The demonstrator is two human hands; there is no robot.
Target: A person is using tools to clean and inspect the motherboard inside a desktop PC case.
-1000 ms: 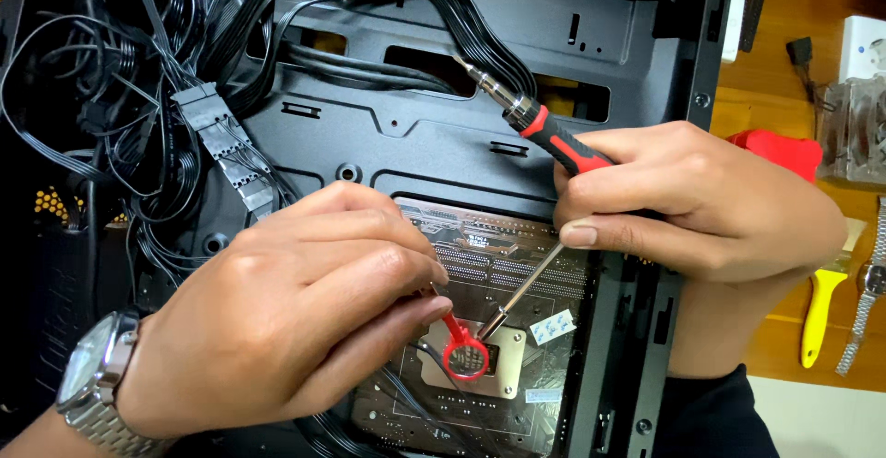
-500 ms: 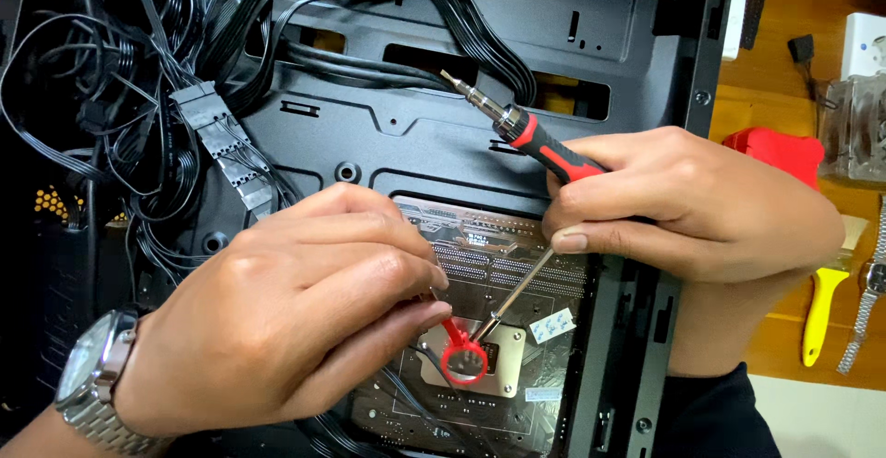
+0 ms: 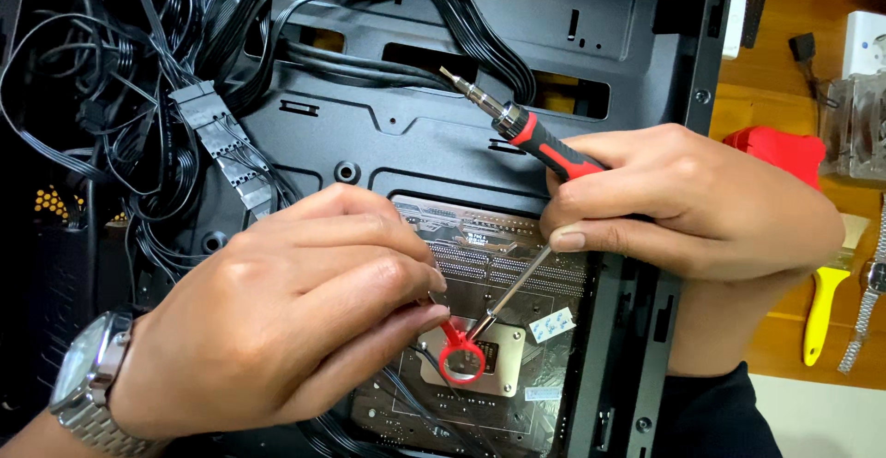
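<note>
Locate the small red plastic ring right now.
In the head view, the small red plastic ring sits low centre, on the metal backplate in the case cutout, just below the left hand fingertips, with the thin screwdriver shaft tip touching it.

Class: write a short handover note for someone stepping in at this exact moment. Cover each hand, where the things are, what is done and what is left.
Left hand: pinching a small red ring-ended part against the metal backplate.
Right hand: gripping two screwdrivers, a thin shaft with its tip at the red part, and a red-handled one pointing away, idle.
Done: red part placed on the backplate.
Left: whether it is fastened cannot be told; check it.
</note>
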